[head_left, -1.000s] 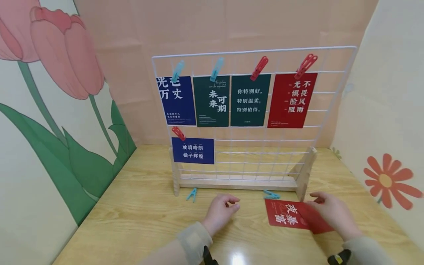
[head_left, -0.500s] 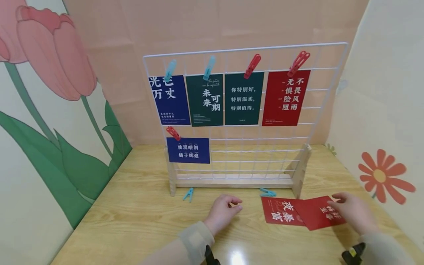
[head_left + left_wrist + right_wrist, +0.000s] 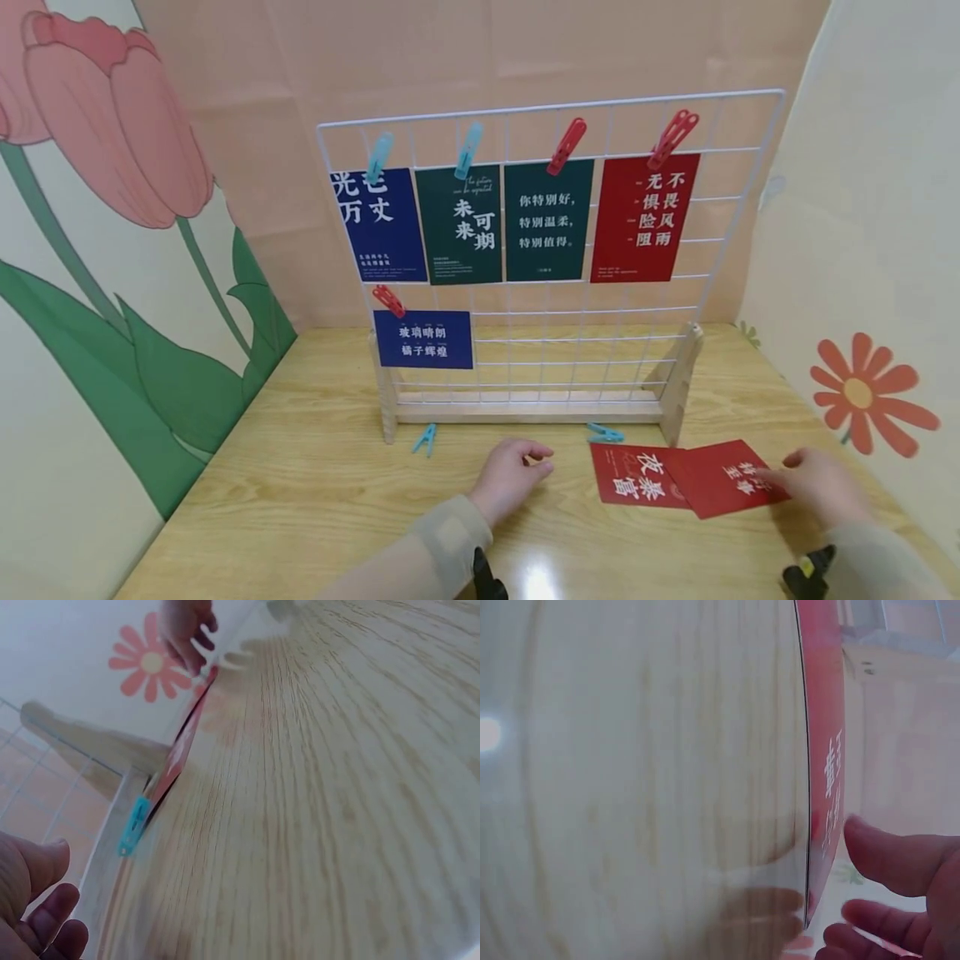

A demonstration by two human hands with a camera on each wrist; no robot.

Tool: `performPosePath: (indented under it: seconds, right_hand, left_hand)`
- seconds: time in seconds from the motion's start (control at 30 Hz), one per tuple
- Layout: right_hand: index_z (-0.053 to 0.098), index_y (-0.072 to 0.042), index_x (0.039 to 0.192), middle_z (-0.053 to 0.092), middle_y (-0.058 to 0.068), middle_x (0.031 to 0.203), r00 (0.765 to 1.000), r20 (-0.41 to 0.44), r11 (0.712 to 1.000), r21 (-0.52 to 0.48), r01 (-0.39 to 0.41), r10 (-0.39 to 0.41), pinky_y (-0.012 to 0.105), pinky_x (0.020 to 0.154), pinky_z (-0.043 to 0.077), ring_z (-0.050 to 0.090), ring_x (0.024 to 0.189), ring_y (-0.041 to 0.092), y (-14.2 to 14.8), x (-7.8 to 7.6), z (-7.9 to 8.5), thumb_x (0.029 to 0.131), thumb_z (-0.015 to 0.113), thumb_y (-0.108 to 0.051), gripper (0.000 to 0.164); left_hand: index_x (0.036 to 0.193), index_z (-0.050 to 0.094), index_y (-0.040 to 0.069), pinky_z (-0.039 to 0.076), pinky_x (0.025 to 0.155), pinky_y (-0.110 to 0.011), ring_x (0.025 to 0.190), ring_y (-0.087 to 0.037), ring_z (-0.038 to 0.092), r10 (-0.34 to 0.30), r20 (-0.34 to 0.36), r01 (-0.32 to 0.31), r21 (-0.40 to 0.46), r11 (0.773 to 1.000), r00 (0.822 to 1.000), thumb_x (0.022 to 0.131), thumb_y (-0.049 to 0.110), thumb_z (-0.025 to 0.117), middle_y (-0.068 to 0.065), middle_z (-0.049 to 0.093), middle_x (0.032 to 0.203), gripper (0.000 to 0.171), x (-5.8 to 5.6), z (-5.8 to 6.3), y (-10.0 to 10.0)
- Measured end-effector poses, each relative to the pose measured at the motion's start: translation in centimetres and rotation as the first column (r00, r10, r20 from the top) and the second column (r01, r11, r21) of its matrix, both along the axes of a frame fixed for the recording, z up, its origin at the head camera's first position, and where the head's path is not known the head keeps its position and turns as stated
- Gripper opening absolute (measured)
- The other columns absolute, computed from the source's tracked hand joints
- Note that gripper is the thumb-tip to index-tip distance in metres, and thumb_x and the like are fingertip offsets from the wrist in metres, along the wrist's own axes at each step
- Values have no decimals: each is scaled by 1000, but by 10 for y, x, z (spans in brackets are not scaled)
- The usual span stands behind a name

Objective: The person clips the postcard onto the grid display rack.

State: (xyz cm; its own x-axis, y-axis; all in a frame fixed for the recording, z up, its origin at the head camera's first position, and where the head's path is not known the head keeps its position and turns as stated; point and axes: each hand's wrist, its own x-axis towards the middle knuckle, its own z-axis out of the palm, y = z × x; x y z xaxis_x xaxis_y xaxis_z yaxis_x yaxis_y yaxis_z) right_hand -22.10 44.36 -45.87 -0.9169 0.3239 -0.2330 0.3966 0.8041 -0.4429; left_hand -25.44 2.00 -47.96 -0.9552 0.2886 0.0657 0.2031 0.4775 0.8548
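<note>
My left hand [image 3: 513, 479] hovers over the table in front of the rack, holding nothing, its fingers loosely bent; the left wrist view shows thumb and fingers apart. My right hand [image 3: 821, 485] is at the right end of a red card [image 3: 720, 479] with white characters. Its thumb and fingers stand apart in the right wrist view, close to the card's edge; contact is unclear. This card partly overlaps a second red card [image 3: 630, 477] lying flat to its left. Two light-blue clothespins lie by the rack: one on the left [image 3: 425, 439], one on the right [image 3: 604, 433].
A white wire grid rack [image 3: 585, 325] stands on wooden feet on the table [image 3: 300, 500]. Clothespins hold a row of cards on it, including a blue card [image 3: 382, 242] and a red card [image 3: 645, 250]. A smaller blue card [image 3: 423, 360] hangs below.
My right hand has carried the upper red card to the right, partly uncovering the lower one, then its fingers have come away a little. My left hand stays nearly in place.
</note>
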Motion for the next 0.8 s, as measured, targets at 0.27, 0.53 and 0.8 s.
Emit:
performPosePath:
  seconds: [0.27,0.53,0.8]
  right_hand:
    - [55,12,91,57,19,80,999,44,1000,-8,13,-13,43,67,43,50,76,31,7,3,-5,75,76,-55,72]
    - [55,16,96,58,21,83,997,75,1000,-6,24,-24,46,71,44,51,79,33,2,5,-3,76,76,-51,73]
    - [54,14,98,58,20,85,998,51,999,-41,35,-33,48,73,41,51,80,33,-4,4,-2,77,78,-44,65]
  left_hand:
    - [102,72,21,42,71,-27,79,-7,50,-9,1,9,4,1000,1000,89,25,70,12,58,91,14,-5,-5,7]
    - [100,72,23,42,71,-27,78,-7,50,-4,7,4,-15,1000,1000,88,26,70,12,57,90,12,-7,-7,11]
    - [98,72,23,43,73,-28,79,-8,51,3,22,-2,-13,1000,1000,89,26,70,10,59,93,10,-7,-9,12]
